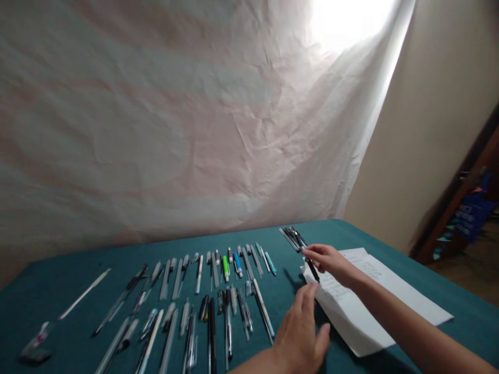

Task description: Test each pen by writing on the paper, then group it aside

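My right hand (331,262) reaches across a sheet of white paper (390,296) with handwriting and pinches a dark pen (313,271) near the paper's far left corner. A small bundle of dark pens (293,238) lies just beyond its fingertips. My left hand (302,330) rests flat on the teal tablecloth (78,280), fingers stretched out and touching the paper's left edge. It holds nothing.
Several pens lie in two rows across the cloth, among them a green one (225,268) and a blue one (237,264). A long white stick (83,294) lies at the left. A wrinkled white sheet (175,114) hangs behind the table; a doorway (468,202) is at the right.
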A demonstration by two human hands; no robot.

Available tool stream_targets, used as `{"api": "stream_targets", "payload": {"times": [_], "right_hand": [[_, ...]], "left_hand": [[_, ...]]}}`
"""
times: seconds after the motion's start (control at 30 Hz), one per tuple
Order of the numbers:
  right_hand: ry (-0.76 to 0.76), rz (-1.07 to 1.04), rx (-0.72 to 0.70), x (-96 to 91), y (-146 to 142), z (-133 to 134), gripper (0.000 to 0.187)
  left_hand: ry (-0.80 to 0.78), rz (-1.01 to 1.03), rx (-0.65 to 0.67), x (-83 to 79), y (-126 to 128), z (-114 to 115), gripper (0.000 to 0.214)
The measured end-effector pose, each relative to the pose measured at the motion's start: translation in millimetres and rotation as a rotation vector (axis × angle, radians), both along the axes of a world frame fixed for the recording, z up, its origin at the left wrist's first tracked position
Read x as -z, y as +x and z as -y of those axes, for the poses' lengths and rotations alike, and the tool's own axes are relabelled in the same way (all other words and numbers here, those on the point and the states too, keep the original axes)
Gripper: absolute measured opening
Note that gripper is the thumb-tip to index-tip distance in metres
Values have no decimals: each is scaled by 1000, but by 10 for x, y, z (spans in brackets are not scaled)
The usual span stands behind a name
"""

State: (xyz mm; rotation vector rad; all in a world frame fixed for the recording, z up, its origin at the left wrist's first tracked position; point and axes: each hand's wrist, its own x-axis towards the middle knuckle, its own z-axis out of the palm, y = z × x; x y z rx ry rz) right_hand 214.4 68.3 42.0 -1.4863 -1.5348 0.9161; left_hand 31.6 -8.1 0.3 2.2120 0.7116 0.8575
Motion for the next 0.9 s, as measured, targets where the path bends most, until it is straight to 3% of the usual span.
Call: {"api": "stream_targets", "payload": {"times": [0.07,0.2,0.3,0.5,0.9], "right_hand": [[82,236,131,31,158,-316,42],[99,405,270,104,413,-864,32],[53,532,352,195,500,-1115,26],[-62,683,398,417,542,-1361,21],[-200,807,297,659,647,-1605,26]], "left_hand": [[12,-28,18,38,1,-21,69],[26,-82,43,98,14,-60,65],[29,-116,43,132,31,-91,61],[-18,-164,41,196,88,-163,60],[-31,-173,49,246,117,-194,56]]}}
